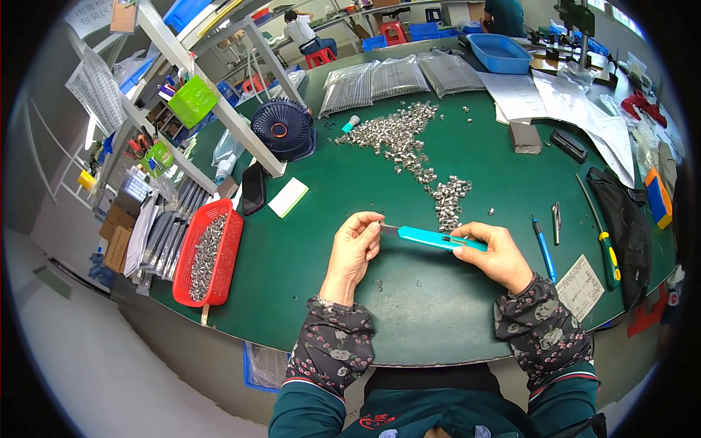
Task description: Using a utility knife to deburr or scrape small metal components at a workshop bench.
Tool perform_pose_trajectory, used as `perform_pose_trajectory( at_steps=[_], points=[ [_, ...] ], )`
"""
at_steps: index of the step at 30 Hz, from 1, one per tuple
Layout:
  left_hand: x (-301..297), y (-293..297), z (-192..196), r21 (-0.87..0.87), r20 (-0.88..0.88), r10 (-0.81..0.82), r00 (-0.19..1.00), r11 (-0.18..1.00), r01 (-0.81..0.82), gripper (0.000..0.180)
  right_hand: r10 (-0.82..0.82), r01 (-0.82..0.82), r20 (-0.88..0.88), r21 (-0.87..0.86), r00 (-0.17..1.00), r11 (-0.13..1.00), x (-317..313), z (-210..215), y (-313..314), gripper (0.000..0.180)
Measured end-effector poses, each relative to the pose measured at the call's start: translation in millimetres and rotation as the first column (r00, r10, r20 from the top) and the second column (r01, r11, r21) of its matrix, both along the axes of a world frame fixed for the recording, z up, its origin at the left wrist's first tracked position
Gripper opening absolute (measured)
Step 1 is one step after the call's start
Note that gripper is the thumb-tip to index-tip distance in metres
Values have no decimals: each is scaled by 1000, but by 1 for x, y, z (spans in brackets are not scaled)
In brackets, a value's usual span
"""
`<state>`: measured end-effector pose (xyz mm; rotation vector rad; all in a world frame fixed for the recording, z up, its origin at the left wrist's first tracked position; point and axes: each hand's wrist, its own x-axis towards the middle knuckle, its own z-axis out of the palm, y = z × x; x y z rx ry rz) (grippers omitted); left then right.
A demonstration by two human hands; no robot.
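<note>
My right hand [496, 257] is closed round a turquoise utility knife [431, 238], thumb and fingers near its slider. The knife's blade sticks out to the left and reaches the fingertips of my left hand [353, 250]. That hand is closed in a pinch; what sits between its thumb and forefinger is too small and hidden to make out. Just beyond the knife, small silvery metal rings [448, 201] trail off from a larger heap [401, 139] on the green tabletop [328, 168].
On the left stand a red basket [237, 237] of metal rings, a black phone [253, 188] and a dark fan [281, 128]. Right lie a blue pen [542, 248], a screwdriver [608, 255] and a grey block [525, 138]. Bagged tubes [398, 77] and a blue tray [501, 64] are behind.
</note>
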<state>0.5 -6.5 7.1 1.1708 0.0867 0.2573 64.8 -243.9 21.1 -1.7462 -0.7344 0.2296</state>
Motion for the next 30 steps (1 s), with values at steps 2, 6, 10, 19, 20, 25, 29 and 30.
perform_pose_trajectory(
  at_steps=[2, 6, 10, 19, 20, 25, 29, 30],
  points=[
    [0, 1, -1, -14, 12, -25, 1000, 1000, 25, 12, 6, -7, -29, -37, 1000, 999, 0, 2, -1, 28],
    [0, 1, -2, -47, -2, -40, 999, 998, 40, 12, 12, -16, -62, -59, 998, 998, 1, 5, -1, 28],
    [-1, 2, -3, -43, -23, -57, 998, 997, 56, 13, 3, -5, -26, -46, 1000, 999, 1, 3, -1, 28],
    [0, 4, -7, -130, -70, -28, 997, 991, 19, 20, -137, 177, 463, -46, 876, 983, -7, 6, 4, 27],
    [0, 3, -6, -130, -69, -28, 997, 991, 19, 20, -182, 195, 484, 23, 856, 980, -6, 5, 4, 27],
    [1, 1, -1, -81, -45, -36, 998, 996, 32, 18, -205, 215, 464, 33, 862, 976, -3, 4, 3, 28],
    [0, 1, 2, -43, -64, 8, 998, 999, -11, 16, -159, 182, 422, -14, 893, 983, -3, 3, 3, 29],
    [1, 0, 2, -69, -64, 22, 998, 997, -26, 14, -160, 182, 423, -14, 892, 983, -3, 2, 3, 29]
  ],
)
